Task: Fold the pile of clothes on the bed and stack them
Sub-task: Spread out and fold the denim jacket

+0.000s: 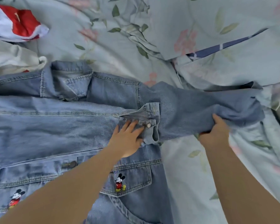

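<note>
Left hand (128,138) lies flat with fingers spread, pressing on the denim jacket (55,123) just beside a buttoned cuff (150,126). Right hand (215,131) grips the jacket's sleeve (200,107), which is bunched in its curled fingers and stretches out to the right. The jacket is spread front up across the bed (184,175), with the cartoon-mouse pockets nearest and the collar farther off. Beyond it, at the far left, a cream garment (11,59) and a red and white garment (19,23) lie crumpled on the pale floral sheet (103,42).
</note>
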